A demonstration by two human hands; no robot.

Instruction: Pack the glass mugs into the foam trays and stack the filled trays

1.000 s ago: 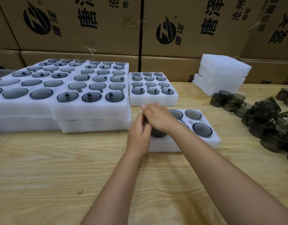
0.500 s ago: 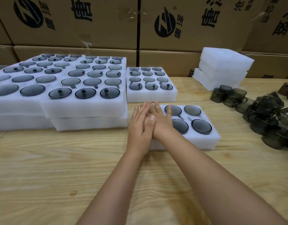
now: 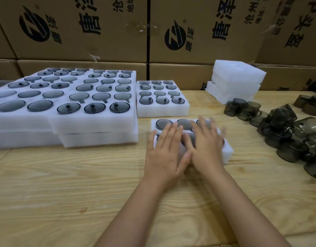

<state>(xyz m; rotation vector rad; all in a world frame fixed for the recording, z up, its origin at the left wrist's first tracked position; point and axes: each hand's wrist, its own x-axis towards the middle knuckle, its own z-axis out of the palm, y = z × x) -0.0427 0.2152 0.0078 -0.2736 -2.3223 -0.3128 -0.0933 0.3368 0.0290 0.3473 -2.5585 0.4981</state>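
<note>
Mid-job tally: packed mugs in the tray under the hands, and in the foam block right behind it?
Tray under the left hand and right hand: 6 mugs, near row partly covered
Foam block behind: 12 mugs
Total: 18 mugs

- Pale wooden table (image 3: 64, 193), grain running across, fills the foreground.
- Brown cardboard boxes (image 3: 109, 41) stacked behind it like a wall, printed with black logos and characters.
- Even, soft light.

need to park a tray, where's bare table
Widest bare table: in front of the stacked trays, left of the left hand. A smaller strip between back tray and foam blocks. Right side is crowded with loose mugs.
</note>
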